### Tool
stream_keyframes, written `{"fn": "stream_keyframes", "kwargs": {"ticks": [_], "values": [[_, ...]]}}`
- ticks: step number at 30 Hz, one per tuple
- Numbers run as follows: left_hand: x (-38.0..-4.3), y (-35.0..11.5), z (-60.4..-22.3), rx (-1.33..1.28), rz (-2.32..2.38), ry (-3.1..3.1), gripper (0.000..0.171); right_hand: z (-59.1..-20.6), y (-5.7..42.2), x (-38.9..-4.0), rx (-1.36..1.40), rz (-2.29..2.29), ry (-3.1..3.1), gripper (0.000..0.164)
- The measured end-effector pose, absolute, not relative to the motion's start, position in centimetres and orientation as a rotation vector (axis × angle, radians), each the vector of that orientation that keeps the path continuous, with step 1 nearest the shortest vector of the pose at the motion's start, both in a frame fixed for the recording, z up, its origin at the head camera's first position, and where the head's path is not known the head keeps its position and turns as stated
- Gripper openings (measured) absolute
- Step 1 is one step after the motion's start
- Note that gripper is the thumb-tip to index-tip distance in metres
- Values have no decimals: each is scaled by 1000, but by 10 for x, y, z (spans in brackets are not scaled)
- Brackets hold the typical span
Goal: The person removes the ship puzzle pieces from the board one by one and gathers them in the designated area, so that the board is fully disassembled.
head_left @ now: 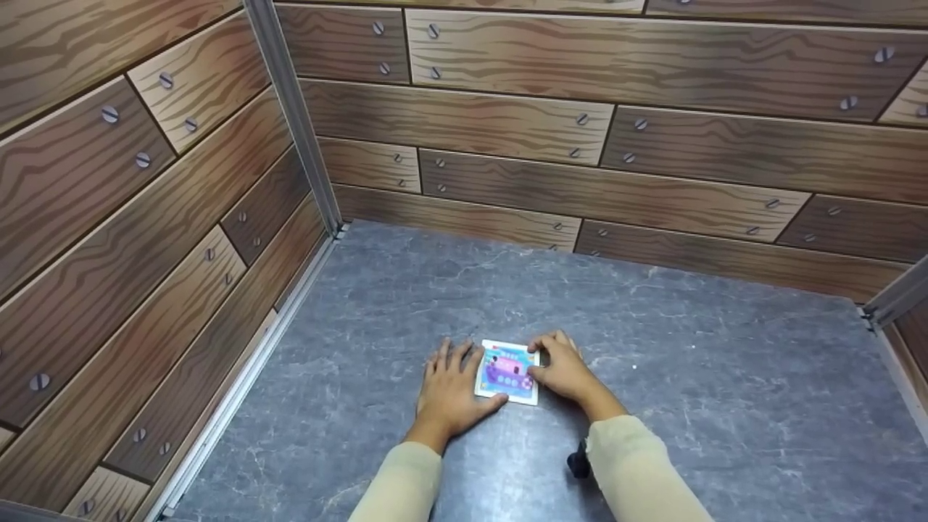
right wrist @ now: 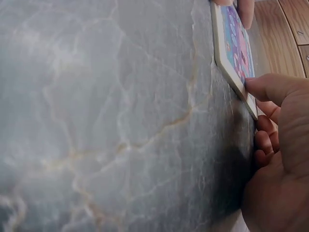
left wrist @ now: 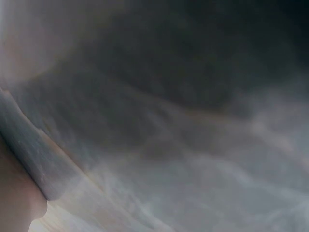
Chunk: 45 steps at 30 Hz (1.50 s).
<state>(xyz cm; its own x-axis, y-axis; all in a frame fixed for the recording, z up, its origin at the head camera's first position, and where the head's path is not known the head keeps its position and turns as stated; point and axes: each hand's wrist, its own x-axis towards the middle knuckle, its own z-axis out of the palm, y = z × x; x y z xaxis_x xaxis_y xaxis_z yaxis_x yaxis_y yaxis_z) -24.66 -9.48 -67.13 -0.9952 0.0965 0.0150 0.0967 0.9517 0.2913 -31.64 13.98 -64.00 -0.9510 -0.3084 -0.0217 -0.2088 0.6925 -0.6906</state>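
Picture board (head_left: 507, 373), edges partly hidden by hands (head_left: 451, 395) (head_left: 567, 371), fine details unclear.

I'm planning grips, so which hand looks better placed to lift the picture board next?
Probably the right hand: its thumb lies on the picture board by its right edge, other fingers curled at that side. The left hand lies spread at the opposite edge.

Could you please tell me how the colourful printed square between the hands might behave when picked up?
The printed square is probably fairly stiff: its pale edge looks straight, with visible thickness, in the right wrist view. It seems unlikely to roll, being flat and straight-sided. It is likely light too, being small and slim.
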Motion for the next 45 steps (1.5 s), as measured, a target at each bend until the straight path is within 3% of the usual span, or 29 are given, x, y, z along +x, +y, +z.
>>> {"fn": "stream_keyframes", "kwargs": {"ticks": [15,45], "values": [[-249,-97,-672,-158,-457,-3100,105,-639,132,-317,-367,-1046,2762,36],[-246,-95,-672,-167,-457,-3088,104,-644,113,-313,-264,-1006,2885,21]]}}
